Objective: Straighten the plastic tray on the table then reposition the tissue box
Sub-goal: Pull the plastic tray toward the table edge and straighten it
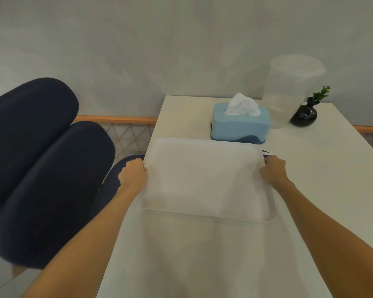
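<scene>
A white plastic tray (205,179) lies on the white table (323,179), slightly skewed, its left side at the table's left edge. My left hand (132,174) grips the tray's left rim. My right hand (274,169) grips its right rim. Just behind the tray stands a blue tissue box (240,125) with a white tissue sticking out of its top. The box is apart from both hands.
A clear plastic lidded container (289,91) stands behind the tissue box on the right, next to a small black vase (304,115) with a green sprig. Dark blue padded chair cushions (41,168) sit left of the table. A small dark object peeks out by the tray's right corner.
</scene>
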### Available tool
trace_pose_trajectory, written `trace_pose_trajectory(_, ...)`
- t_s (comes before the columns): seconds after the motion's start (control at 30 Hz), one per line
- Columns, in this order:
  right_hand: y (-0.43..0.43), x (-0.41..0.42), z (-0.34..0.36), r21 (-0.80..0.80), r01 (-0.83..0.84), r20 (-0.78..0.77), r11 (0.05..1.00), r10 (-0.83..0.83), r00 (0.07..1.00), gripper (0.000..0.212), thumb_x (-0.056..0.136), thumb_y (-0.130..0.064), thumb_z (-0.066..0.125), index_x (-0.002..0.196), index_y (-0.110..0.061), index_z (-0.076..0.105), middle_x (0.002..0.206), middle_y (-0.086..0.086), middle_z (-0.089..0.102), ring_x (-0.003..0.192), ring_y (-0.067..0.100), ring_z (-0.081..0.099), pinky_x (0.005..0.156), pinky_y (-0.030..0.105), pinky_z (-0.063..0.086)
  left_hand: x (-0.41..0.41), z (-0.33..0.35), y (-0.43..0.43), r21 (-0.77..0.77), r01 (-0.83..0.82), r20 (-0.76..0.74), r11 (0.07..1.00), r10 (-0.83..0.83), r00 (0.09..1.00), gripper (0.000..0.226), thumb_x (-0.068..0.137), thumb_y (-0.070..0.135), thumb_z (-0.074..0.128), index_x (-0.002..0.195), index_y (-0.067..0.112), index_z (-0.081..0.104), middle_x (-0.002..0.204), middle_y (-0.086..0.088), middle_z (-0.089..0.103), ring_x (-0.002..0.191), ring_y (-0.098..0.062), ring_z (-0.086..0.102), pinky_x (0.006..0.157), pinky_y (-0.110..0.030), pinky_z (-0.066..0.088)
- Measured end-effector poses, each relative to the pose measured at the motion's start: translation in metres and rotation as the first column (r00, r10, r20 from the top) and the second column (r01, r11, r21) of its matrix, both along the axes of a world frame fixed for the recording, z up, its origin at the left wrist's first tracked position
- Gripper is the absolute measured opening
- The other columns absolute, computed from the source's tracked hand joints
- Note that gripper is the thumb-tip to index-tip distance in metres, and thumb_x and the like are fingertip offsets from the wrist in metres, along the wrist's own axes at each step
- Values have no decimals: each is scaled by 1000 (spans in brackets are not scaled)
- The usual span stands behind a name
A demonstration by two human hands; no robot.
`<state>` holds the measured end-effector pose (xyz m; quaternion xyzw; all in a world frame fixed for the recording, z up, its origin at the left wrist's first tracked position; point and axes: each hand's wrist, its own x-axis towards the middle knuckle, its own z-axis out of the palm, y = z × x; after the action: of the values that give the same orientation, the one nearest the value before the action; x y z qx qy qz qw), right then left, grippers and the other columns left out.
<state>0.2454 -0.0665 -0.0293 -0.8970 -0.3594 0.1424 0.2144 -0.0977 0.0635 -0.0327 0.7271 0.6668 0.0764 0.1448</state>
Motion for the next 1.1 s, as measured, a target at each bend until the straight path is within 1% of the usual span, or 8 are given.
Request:
trace_pose_trajectory(0.13,4,2,-2,0,11,8,1000,-11,1000,27,79,10,46,97,7,67,99,27,67,94,42,59,71,32,42,0,1,1,-21,-6,-1,1000,6,1000,19,97,13,48,105,2,61,102,-15,67,89,-33,65,73,-41,53)
trace_pose_trajectory(0.3,6,-1,0,-22,29,31,999,-28,999,28,81,7,46,102,7,64,104,29,64,98,44,58,76,40,50,-3,0,-1,-43,-15,-2,999,15,1000,17,96,13,50,105,3,60,102,-15,66,89,-32,65,67,-38,50)
trace_pose_trajectory(0.43,7,-1,0,-51,26,32,998,-25,999,31,84,5,47,112,8,60,112,29,61,105,44,56,82,43,50,-5,-2,0,-53,-38,1,998,38,999,16,96,14,51,106,6,60,102,-13,65,85,-29,62,63,-35,45)
trace_pose_trajectory(0.6,7,-1,0,-68,6,45,998,-3,999,31,84,7,45,111,8,61,112,28,62,106,42,55,82,40,49,-5,-2,-2,-44,-46,22,998,47,999,15,96,15,51,104,6,60,100,-12,66,86,-30,63,65,-37,47)
trace_pose_trajectory(0.8,6,-2,-1,-66,6,38,998,-3,999,30,83,9,44,106,10,63,109,29,63,103,44,57,76,36,47,-9,-2,-3,-10,-61,66,998,62,996,15,95,15,53,99,7,64,92,-10,65,73,-24,57,58,-31,44)
trace_pose_trajectory(0.9,6,-3,-1,-77,18,23,997,-16,1000,30,84,6,45,109,9,61,114,28,61,104,43,56,81,38,48,-13,-2,-3,-19,-47,90,999,48,995,14,94,19,55,99,10,65,94,-9,66,73,-21,56,54,-26,40)
trace_pose_trajectory(1.0,3,-1,3,-64,47,-7,997,-47,999,30,84,1,46,109,6,60,114,26,60,103,41,56,76,37,46,-13,5,0,7,-47,125,999,46,991,19,91,24,57,105,13,64,99,-6,68,78,-21,56,66,-33,44)
trace_pose_trajectory(1.1,2,4,13,-37,63,0,997,-63,998,32,86,-4,48,116,1,56,116,24,59,95,37,57,74,36,47,-2,20,6,91,-9,188,996,-8,982,26,92,25,57,113,11,62,108,-7,67,84,-22,55,70,-33,41)
